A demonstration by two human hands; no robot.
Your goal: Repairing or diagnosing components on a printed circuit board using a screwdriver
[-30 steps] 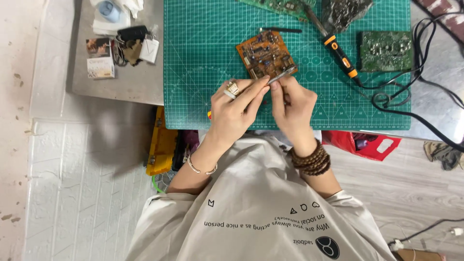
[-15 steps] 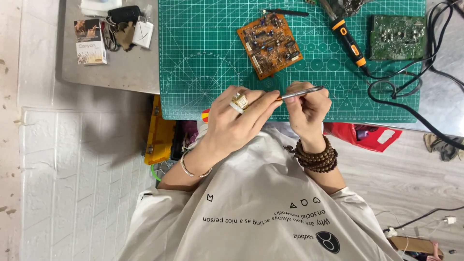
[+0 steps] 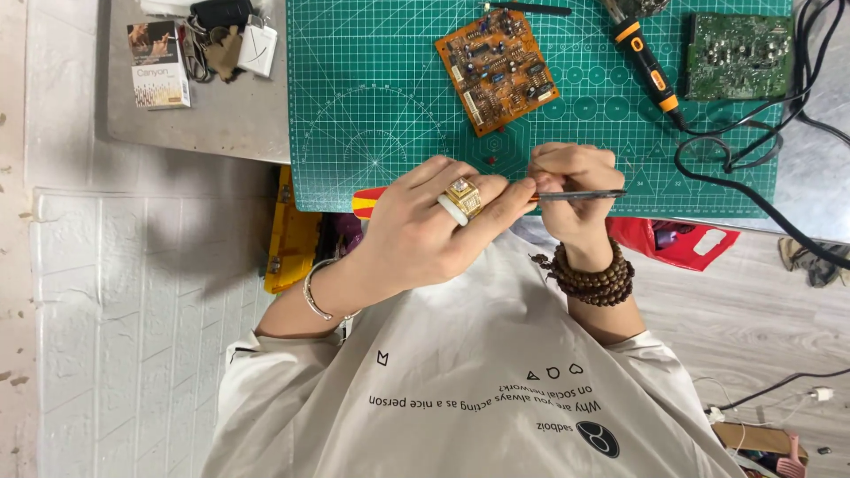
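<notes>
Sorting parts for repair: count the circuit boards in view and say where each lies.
2. An orange circuit board lies on the green cutting mat, upper middle; a green circuit board sits at the mat's top right corner. Others may lie beyond the frame.

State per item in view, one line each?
Left hand: fingertips pinching at the tweezers' tip.
Right hand: gripping tweezers.
Tweezers: held level, above mat edge.
Orange circuit board: flat on mat, untouched.
Green circuit board: flat, untouched.
Soldering iron: lying on mat.

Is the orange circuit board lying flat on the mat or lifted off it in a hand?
Flat. The orange circuit board lies component side up on the green cutting mat, clear of the left hand and right hand.
</notes>
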